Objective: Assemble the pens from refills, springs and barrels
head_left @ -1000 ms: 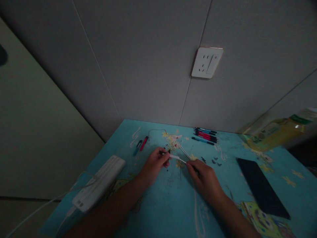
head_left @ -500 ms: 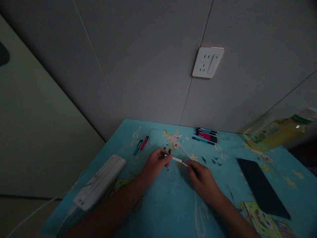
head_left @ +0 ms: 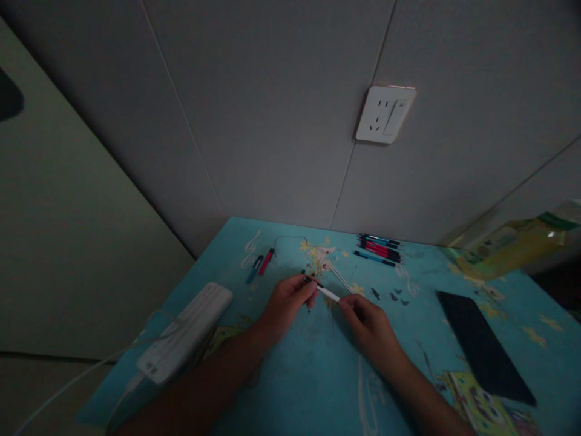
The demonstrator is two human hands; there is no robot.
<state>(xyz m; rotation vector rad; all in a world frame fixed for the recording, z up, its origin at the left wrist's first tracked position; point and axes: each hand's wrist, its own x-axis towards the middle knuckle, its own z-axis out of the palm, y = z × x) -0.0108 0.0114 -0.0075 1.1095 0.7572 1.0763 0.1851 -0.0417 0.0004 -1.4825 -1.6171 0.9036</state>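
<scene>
Right of the power strip [head_left: 186, 333], the left hand [head_left: 290, 298] and right hand [head_left: 370, 316] pinch opposite ends of the white pen [head_left: 328, 293], probably best kept straight with a light, steady grip.

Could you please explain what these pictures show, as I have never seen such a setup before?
There is no machine here, only a person's two bare hands. One camera, worn on the head, looks forward and down. The left hand and right hand hold a slim white-and-black piece between them. On the blue table lie a white power strip at left, a group of red and blue pens near the wall, and a dark flat pad at right.
</scene>
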